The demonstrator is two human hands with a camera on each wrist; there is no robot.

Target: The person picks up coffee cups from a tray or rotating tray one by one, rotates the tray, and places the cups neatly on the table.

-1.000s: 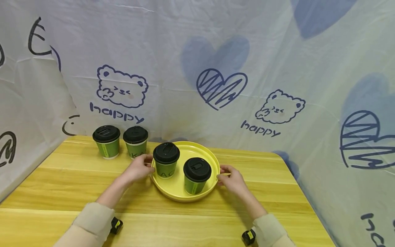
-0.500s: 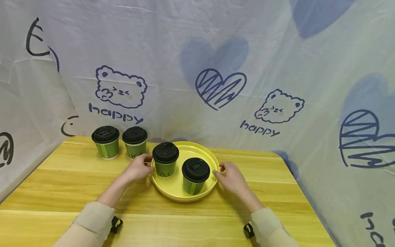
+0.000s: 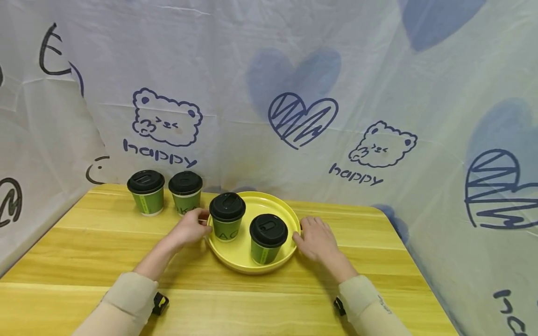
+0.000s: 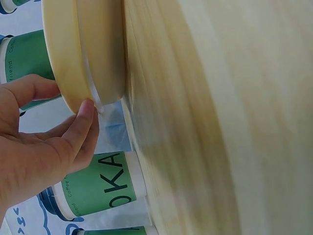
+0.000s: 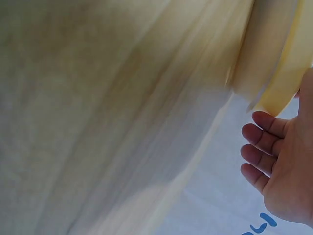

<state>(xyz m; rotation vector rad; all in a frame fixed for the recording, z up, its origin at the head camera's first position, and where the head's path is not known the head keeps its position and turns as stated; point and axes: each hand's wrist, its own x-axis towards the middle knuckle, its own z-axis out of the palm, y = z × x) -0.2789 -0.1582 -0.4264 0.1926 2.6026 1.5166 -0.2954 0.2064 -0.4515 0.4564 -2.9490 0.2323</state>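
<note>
A round yellow tray (image 3: 239, 263) rests on the wooden table with two lidded green paper coffee cups on it. One cup (image 3: 227, 226) stands at its left side, the other (image 3: 265, 252) nearer its front right. My left hand (image 3: 189, 228) pinches the left rim, thumb over the edge and fingers outside, as the left wrist view confirms at the tray wall (image 4: 68, 54). At the opposite side my right hand (image 3: 319, 240) grips the rim between thumb and forefinger. In the right wrist view its other fingers (image 5: 261, 139) curl loosely below the rim; the thumb is largely hidden there.
Two more lidded green cups, one farther left (image 3: 149, 200) and one (image 3: 185, 186) just behind my left hand, stand near the table's back edge. A white printed cloth (image 3: 235, 140) hangs behind the table (image 3: 252, 308).
My right hand has turned over the rim, its back now facing more upward and its thumb at the edge. The left hand, tray and cups stay in place.
</note>
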